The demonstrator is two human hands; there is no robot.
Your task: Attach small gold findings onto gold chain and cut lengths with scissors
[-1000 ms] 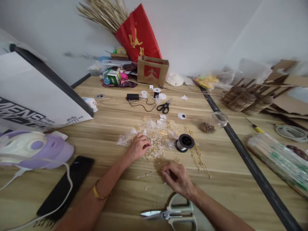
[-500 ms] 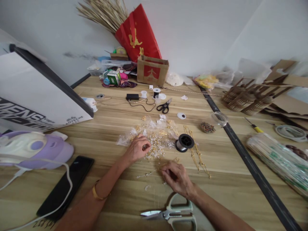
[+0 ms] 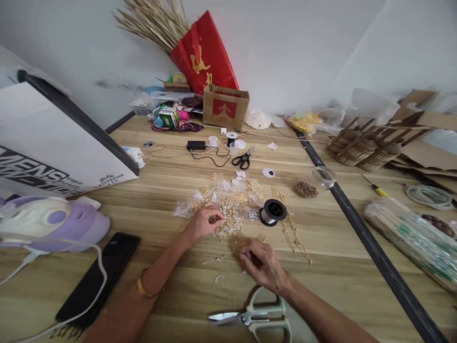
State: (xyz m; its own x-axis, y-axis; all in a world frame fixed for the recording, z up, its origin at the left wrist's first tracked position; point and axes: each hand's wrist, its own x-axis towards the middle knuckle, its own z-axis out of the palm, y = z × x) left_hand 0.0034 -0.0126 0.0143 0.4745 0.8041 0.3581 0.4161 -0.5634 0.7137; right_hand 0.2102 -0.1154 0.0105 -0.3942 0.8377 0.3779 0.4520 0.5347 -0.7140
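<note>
My left hand (image 3: 203, 223) rests at the left edge of a pile of small gold and silver beads and findings (image 3: 232, 216), its thumb and fingertips pinched together. Whatever those fingers hold is too small to make out. Closer to me, my right hand (image 3: 263, 266) is closed, its fingertips on a thin chain (image 3: 219, 258) that trails left over the wood. The chain's part under the fingers is hidden. Scissors with pale handles (image 3: 266, 309) lie just below the right hand, blades pointing left. A spool of fine wire (image 3: 273, 212) and a gold chain (image 3: 294, 231) lie beyond it.
On the left are a black phone (image 3: 98, 276), a purple and white device (image 3: 57, 219) and a large white box (image 3: 53, 138). Black scissors (image 3: 243, 158) lie farther back. To the right are a tub of coloured beads (image 3: 307, 189) and a plastic-wrapped bundle of sticks (image 3: 410, 238).
Both hands stay in nearly the same place and closed. The view has shifted very slightly; nothing on the table has visibly moved.
</note>
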